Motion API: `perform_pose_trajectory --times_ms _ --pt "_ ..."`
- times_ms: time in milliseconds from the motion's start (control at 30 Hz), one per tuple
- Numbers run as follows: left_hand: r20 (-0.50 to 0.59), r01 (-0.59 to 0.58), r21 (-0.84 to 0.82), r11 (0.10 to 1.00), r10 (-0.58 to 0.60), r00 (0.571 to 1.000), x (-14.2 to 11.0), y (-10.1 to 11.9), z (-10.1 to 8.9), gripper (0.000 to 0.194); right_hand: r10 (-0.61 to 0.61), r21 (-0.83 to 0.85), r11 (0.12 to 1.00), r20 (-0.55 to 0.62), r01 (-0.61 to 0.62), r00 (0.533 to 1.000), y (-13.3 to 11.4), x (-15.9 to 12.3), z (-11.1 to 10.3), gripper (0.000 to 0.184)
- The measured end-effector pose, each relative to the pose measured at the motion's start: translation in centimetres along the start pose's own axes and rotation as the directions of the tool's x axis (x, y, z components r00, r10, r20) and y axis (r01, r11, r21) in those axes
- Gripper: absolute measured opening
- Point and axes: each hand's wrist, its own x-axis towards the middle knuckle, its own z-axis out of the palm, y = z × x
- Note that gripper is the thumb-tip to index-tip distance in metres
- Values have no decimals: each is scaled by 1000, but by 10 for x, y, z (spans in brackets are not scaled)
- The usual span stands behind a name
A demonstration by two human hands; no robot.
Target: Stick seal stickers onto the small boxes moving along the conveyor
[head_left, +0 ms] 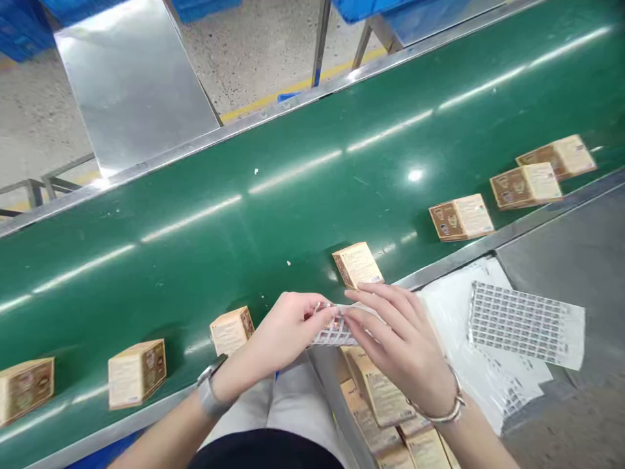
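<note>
My left hand point(286, 332) and my right hand point(398, 335) meet over the near edge of a green conveyor belt point(273, 215). Together they pinch a small sheet of printed stickers point(334, 333), fingers closed on its top edge. A small tan carton point(358, 264) lies on the belt just beyond my fingertips. Another carton point(232, 330) stands beside my left wrist. Below my right hand, several cartons point(381, 394) are stacked in a row.
More cartons ride the belt: two at the left point(137, 372), three at the right point(461, 217). A larger sticker sheet point(525, 322) lies on white backing paper on the grey side table point(581, 260). A metal chute point(134, 78) stands beyond the belt.
</note>
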Motion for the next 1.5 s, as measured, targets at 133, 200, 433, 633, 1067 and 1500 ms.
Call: perform_pose_trajectory --times_ms 133,200,433,633,1067,1500 --pt "-15 23 27 999 -23 1000 9 -15 -5 33 299 316 901 41 -296 953 24 -8 0 7" --pt "-26 -9 103 995 12 1000 18 -25 -6 30 562 437 719 92 -540 822 51 -12 7 12" --pt "256 -365 212 907 309 916 74 -46 -4 22 816 592 259 289 -763 501 128 -15 49 48" --pt "408 -424 339 840 274 871 105 -39 -2 22 803 592 323 241 -738 545 128 -18 60 47" --pt "444 -445 391 806 258 858 107 -34 -4 37 764 467 579 -24 -669 644 123 -23 71 30" --pt "297 -386 404 830 280 913 92 -24 -8 29 803 318 592 -311 -740 509 115 -16 57 32"
